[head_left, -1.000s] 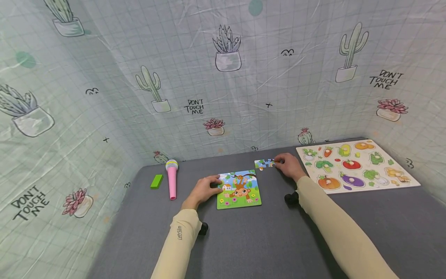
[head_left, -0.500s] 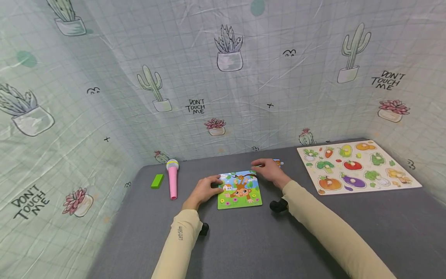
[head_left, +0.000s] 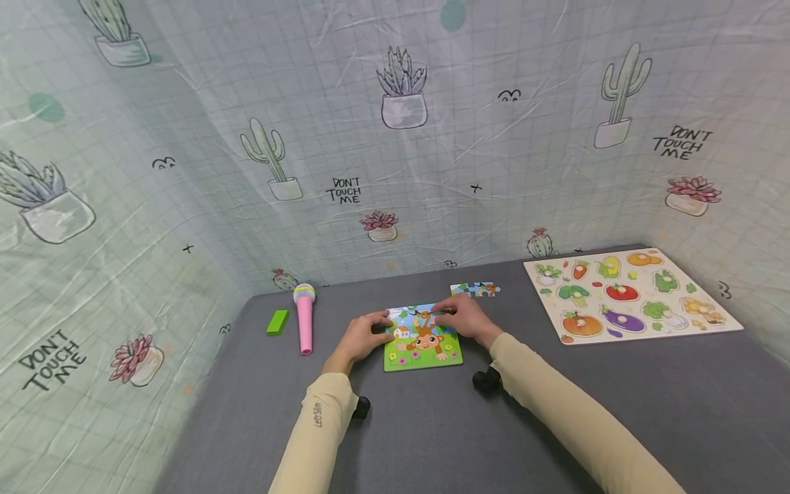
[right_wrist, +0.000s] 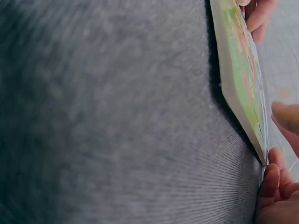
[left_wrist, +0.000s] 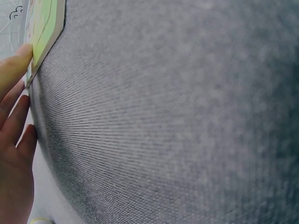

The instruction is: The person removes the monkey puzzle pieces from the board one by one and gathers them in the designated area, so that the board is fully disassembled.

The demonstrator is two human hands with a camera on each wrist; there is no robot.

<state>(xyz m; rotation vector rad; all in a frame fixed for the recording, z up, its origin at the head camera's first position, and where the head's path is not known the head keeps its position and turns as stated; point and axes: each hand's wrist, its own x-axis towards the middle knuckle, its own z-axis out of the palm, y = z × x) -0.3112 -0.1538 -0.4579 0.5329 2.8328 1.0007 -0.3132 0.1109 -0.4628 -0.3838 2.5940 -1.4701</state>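
Observation:
A square jigsaw puzzle point(head_left: 426, 353) with a monkey on it lies flat on the grey cloth. My left hand point(head_left: 362, 334) holds its left edge; in the left wrist view the thumb point(left_wrist: 16, 67) lies on the puzzle's face and the other fingers are beside and below the edge. At the far right corner, my right hand point(head_left: 467, 318) reaches over the puzzle with thumb and fingers apart. The right wrist view has its thumb point(right_wrist: 286, 115) raised and its fingertips close to the corner. No piece shows between them. Part of the puzzle's top right is hidden.
Several joined loose jigsaw pieces point(head_left: 485, 289) lie behind my right hand. A white vegetable board point(head_left: 549, 317) rests at the right. At the left lie a pink toy microphone point(head_left: 305, 319) and a green block point(head_left: 278, 322). A printed cloth wall point(head_left: 432, 178) rises behind.
My right hand has moved left and nearer, from the loose pieces to the puzzle's far right corner, uncovering most of those pieces. The left hand has stayed at the puzzle's left edge.

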